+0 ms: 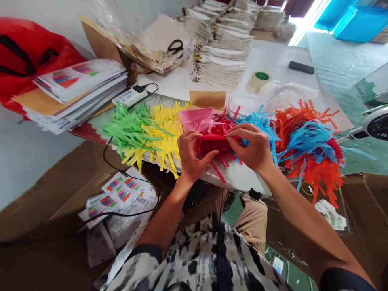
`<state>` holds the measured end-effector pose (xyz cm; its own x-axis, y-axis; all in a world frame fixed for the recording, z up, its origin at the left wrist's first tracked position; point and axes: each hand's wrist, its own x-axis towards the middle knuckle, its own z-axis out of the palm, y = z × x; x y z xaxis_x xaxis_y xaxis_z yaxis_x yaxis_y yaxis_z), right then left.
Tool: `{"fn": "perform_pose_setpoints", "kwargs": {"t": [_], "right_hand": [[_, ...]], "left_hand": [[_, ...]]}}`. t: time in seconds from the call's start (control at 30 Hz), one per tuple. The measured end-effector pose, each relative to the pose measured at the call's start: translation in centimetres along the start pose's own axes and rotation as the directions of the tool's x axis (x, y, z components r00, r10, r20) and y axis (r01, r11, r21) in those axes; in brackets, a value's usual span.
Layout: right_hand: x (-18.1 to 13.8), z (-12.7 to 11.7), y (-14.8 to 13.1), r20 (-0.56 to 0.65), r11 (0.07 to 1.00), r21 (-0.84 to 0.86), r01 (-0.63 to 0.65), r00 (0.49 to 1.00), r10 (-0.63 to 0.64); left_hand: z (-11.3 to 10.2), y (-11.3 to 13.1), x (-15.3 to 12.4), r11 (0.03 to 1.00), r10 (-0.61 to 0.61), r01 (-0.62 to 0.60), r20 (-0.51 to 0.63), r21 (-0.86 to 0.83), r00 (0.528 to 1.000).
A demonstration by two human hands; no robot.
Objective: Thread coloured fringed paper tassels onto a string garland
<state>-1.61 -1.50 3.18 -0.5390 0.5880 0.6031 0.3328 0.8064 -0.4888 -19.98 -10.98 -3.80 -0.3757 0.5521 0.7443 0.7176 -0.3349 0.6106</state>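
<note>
Between my hands is a red fringed paper tassel [212, 143], its folded top edge pinched at both ends. My left hand [192, 155] grips its left end, with the thumb stretched along below the fold. At the right end, my right hand [253, 146] pinches the edge between thumb and fingertips. Pink fringed paper [197, 117] lies just behind it. To the left are yellow fringe [165, 137] and green fringe [130, 127]. Blue fringe [260, 117] sits behind my right hand, and orange fringe [321, 178] lies further right with more blue on top.
Stacks of off-white bundles [222, 60] stand at the back, near scissors [175, 47] and a tape roll [259, 81]. A pile of printed sheets [75, 95] is at left. A small fan [376, 123] stands at right. A black cable [112, 161] hangs over the table's front edge.
</note>
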Motion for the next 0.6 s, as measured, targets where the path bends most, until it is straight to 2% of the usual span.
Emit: {"fn": "perform_pose_setpoints", "kwargs": {"t": [0.17,0.3,0.47,0.6], "right_hand": [[3.3,-0.3,-1.2,-0.062,0.999,0.025,0.044,0.997,-0.043],[6.0,-1.3,-2.1,-0.114,0.997,0.007,0.077,0.991,-0.075],[7.8,-5.2,-4.2,-0.269,0.982,-0.096,0.162,0.946,-0.182],[6.3,-7.9,-5.9,-0.402,0.978,-0.138,0.156,0.894,-0.2]], "left_hand": [[-0.6,-0.7,0.0,0.995,-0.098,0.097,-0.023,-0.022,0.995],[-1.1,-0.9,0.6,0.994,-0.105,0.105,-0.039,-0.004,0.994],[-2.2,0.4,1.6,0.995,-0.08,0.078,-0.032,-0.059,0.996],[-2.8,3.2,3.1,0.979,-0.041,0.034,-0.031,-0.202,0.999]]}}
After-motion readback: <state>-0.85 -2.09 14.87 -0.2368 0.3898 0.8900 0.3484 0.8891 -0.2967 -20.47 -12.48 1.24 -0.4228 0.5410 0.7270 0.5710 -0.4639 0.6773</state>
